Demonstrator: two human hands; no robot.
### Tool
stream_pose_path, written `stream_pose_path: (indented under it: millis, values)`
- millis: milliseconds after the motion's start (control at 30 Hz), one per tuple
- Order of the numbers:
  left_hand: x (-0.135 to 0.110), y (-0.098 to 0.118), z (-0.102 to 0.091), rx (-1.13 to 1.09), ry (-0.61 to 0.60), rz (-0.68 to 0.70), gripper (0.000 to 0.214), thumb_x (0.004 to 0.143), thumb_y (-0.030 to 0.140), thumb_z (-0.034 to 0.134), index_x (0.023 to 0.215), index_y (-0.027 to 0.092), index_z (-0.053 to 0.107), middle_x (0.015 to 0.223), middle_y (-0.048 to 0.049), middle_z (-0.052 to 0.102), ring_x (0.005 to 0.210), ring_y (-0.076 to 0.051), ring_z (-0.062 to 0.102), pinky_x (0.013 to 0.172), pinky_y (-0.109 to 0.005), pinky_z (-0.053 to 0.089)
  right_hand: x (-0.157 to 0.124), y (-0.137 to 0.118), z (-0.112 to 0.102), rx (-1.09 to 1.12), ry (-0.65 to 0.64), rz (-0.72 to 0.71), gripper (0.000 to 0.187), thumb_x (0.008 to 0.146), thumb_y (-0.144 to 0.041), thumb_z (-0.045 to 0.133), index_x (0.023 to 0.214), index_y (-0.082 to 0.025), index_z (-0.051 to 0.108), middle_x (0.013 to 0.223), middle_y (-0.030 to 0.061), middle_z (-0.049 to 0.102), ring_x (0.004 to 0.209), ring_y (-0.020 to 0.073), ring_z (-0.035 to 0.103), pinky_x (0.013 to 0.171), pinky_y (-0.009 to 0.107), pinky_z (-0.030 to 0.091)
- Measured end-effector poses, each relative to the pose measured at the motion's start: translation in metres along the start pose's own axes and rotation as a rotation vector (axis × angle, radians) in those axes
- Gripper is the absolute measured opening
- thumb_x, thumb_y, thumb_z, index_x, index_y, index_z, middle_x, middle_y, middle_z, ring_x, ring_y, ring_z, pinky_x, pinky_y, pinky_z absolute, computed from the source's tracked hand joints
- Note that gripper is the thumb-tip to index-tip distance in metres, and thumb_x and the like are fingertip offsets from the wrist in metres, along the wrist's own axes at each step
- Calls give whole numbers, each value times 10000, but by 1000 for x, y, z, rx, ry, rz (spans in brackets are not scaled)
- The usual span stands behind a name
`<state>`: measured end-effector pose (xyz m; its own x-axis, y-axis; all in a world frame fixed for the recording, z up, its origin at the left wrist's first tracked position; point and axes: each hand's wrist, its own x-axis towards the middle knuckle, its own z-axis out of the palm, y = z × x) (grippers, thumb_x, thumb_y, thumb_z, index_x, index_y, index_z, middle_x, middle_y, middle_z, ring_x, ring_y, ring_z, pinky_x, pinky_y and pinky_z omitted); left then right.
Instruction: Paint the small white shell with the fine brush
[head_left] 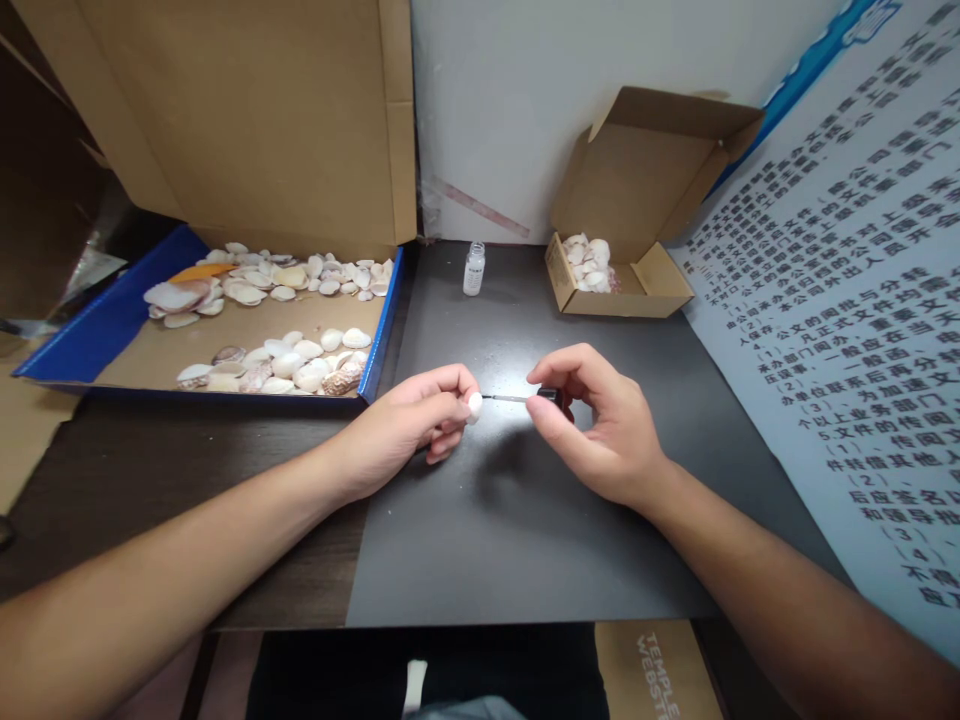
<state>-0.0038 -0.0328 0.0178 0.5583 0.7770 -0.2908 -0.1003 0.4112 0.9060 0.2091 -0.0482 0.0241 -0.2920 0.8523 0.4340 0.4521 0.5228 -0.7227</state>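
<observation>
Between thumb and fingertips, my left hand (424,410) pinches a small white seashell (475,405). A thin brush applicator with a black cap (550,396) is held in my right hand (596,415), its slim stem (506,399) pointing left. The tip meets or nearly meets the shell; I cannot tell whether they touch. Both hands hover over the dark grey mat (450,540). Beyond them stands a small clear glass bottle (473,270) with a white label, upright and uncapped.
On the left, a blue-edged cardboard box (142,355) holds several loose shells in two groups. A smaller open cardboard box (626,303) with white shells is at the back right. A printed sheet (847,330) runs along the right side.
</observation>
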Motion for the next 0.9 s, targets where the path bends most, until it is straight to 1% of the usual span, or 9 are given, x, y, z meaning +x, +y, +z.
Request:
stream_pose_path:
  millis: [67,167,267,333,400,467,633,767,900]
  values:
    - [0,0,0,4,6,2,111,825,243,607,788,192,515,593,63,405,502,-82,360,487,-210,288,1,-1,-1,23,-10,-21,35,911,-215,566,943,-223,557,705,-32,538,566,111,508,527,249,437]
    - [0,0,0,1,16,0,92,813,217,591,785,192,506,591,62,404,499,-81,359,485,-210,290,1,-1,-1,57,-24,-48,50,947,-203,507,938,-218,553,694,-34,540,550,103,494,528,242,438]
    - [1,1,0,-4,15,-6,99,814,212,590,792,193,496,588,65,403,497,-78,357,483,-209,287,1,-1,0,37,-10,-37,43,914,-199,559,949,-222,548,702,-38,536,547,101,495,516,240,431]
    - [1,1,0,-3,8,-4,107,825,225,596,794,191,499,592,66,403,499,-74,356,484,-207,284,0,0,1,9,7,-11,125,865,-196,619,960,-227,545,710,-42,529,544,102,495,502,242,422]
    - [1,1,0,-1,-1,0,108,832,235,596,795,189,506,598,65,407,501,-73,357,486,-206,284,0,0,2,-6,17,10,165,836,-195,646,957,-232,540,708,-46,521,532,102,486,489,246,412]
    - [1,1,0,-1,-5,4,110,834,241,598,793,189,510,601,64,409,502,-73,358,487,-207,285,0,0,2,-8,20,13,147,843,-208,638,951,-233,543,713,-40,527,541,107,497,495,250,418]
    - [1,0,0,-10,0,4,115,830,233,606,783,191,510,586,71,382,497,-76,347,480,-204,284,1,0,0,2,21,-19,20,918,-231,552,936,-227,560,712,-19,553,597,128,533,536,259,449]
    - [1,1,0,-10,11,-2,116,822,226,601,782,194,497,575,71,379,497,-78,345,480,-203,293,1,-1,-1,25,8,-33,59,950,-215,505,933,-216,562,684,-29,540,550,109,490,528,248,433]
    - [0,1,1,-5,11,-2,111,821,222,597,787,191,497,589,68,392,499,-73,351,481,-202,298,1,-1,0,1,2,-29,19,921,-211,546,916,-219,563,695,-25,555,586,119,523,539,252,437]
